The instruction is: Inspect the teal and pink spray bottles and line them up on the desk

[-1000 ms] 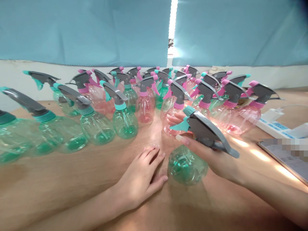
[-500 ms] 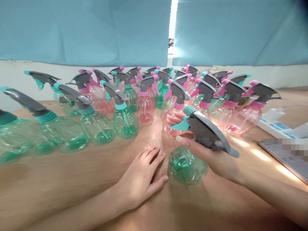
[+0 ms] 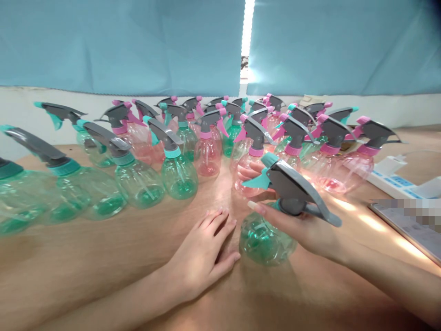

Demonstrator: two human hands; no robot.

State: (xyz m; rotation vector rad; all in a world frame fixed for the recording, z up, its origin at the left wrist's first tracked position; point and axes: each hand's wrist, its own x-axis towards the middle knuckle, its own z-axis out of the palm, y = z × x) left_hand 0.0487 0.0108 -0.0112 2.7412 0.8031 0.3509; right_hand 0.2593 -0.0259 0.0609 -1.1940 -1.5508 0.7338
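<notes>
A clear green spray bottle [image 3: 267, 241] with a grey and turquoise trigger head [image 3: 291, 186] is in front of me, right of the middle. My right hand [image 3: 299, 230] is round its neck, thumb on the near side and fingers behind, partly hidden by the head. The bottle leans, its head toward the right; whether its base touches the table I cannot tell. My left hand [image 3: 206, 243] lies flat on the wooden table [image 3: 131, 271], fingers open, just left of the bottle and apart from it.
Several green spray bottles [image 3: 179, 177] line the left side. Pink spray bottles [image 3: 208, 154] stand at the centre and back right, with green ones among them. At the right are a white power strip [image 3: 396, 181] and a flat, partly blurred device [image 3: 406, 230]. Blue curtains [image 3: 138, 46] hang behind.
My right thumb has shifted slightly down and left at the bottle's neck, and more of the turquoise collar shows. The bottle has barely moved; my left hand is still.
</notes>
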